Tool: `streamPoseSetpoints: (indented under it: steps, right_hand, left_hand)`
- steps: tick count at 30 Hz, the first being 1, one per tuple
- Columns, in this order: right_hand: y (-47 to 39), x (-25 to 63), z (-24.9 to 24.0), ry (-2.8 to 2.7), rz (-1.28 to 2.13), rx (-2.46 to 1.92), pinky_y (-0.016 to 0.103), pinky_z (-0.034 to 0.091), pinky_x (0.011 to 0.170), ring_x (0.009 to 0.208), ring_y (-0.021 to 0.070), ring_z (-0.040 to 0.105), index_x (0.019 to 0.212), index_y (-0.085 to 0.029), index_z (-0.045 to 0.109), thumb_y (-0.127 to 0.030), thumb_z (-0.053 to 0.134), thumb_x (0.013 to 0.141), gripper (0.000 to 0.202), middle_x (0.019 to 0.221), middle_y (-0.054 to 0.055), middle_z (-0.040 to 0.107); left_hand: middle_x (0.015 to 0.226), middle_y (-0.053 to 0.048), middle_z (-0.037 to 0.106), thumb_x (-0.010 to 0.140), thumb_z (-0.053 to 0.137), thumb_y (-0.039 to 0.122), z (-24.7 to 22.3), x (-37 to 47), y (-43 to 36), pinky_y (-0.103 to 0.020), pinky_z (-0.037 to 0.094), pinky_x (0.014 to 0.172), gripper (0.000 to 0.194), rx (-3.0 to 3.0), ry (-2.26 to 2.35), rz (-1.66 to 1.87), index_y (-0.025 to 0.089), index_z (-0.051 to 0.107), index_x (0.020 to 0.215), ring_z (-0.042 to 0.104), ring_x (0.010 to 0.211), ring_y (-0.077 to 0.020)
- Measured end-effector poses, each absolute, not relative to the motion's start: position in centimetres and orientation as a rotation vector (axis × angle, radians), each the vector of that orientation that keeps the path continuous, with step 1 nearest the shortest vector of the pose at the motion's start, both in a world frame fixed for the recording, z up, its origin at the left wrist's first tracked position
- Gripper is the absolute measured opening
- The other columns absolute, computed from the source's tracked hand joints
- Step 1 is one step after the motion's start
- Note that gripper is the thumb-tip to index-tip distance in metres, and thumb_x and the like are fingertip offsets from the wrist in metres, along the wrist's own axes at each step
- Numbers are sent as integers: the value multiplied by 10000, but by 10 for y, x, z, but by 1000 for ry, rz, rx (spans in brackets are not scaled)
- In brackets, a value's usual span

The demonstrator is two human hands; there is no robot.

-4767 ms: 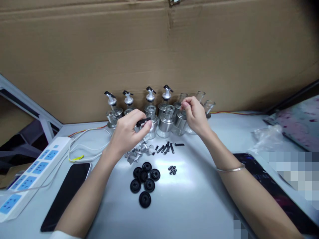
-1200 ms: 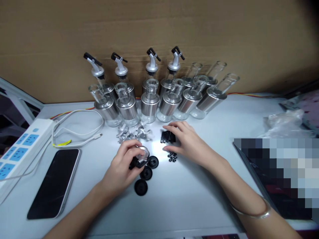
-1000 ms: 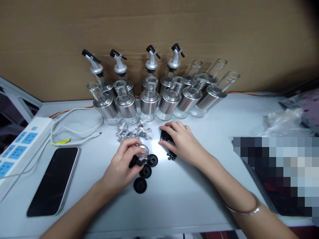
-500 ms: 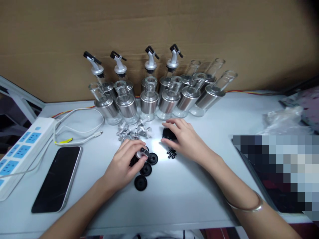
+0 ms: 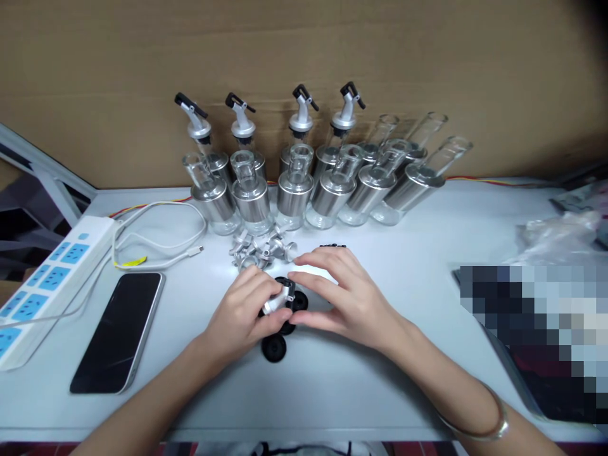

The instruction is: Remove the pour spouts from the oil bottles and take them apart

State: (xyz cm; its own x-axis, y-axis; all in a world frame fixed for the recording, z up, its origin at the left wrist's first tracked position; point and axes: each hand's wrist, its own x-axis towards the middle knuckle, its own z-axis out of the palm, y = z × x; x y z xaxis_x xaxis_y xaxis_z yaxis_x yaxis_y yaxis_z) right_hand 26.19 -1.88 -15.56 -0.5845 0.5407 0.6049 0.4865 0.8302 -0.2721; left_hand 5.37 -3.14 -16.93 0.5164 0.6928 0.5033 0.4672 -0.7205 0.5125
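Observation:
Low over the middle of the table, my left hand pinches a silver pourer spout with a black lever at its right side. My right hand is close beside it, thumb and fingers spread around the lever end; whether the fingertips touch it I cannot tell. Round black discs lie beneath and in front of the spout, partly covered by my fingers. Just beyond my left hand is a heap of loose silver spouts. Small black parts show behind my right hand, mostly hidden.
Glass bottles with metal sleeves stand in rows at the back, several topped with pourers. On the left are a phone, a white cable and a power strip. Clear plastic lies at the right.
My right hand has moved left from the small black parts to the spout. My left hand has turned the spout, so its silver body shows more. The whole view has shifted slightly.

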Motion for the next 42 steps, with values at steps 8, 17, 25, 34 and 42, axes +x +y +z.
streamPoseSetpoints:
  steps: [8,17,25,34,42]
  right_hand:
    - [-21,261,-155,-2315,18,-726,401,463,826,1010,257,572,993,-139,637,-424,586,908,302,1043,146,680]
    - [-22,260,-154,-2347,-69,-765,414,411,861,1020,263,539,1012,-144,637,-502,571,894,383,1060,146,682]
    - [-23,259,-151,-2440,-61,-743,410,346,813,959,257,550,1029,-130,628,-442,458,961,362,981,124,689]
    - [-22,254,-154,-2469,-149,-760,362,313,700,697,197,454,791,-150,608,-347,359,983,372,705,49,604]
    - [-22,256,-156,-2386,24,-712,338,322,648,636,187,411,699,-178,552,-180,348,924,304,593,17,481]
  left_hand:
    - [718,-30,532,962,328,559,-168,57,-33,-261,390,618,443,2490,956,996,158,483,857,424,693,-158]
    - [665,-9,509,922,454,567,-166,57,-33,-265,346,590,429,2510,942,980,170,466,760,425,649,-152]
    - [611,21,470,911,507,544,-162,58,-35,-270,313,595,430,2537,918,903,176,451,695,397,599,-139]
    - [626,13,459,942,398,576,-162,61,-38,-266,314,591,484,2492,932,795,176,445,674,400,595,-141]
    - [638,10,467,939,473,484,-162,61,-38,-271,327,594,395,2510,896,703,180,453,687,407,611,-149]
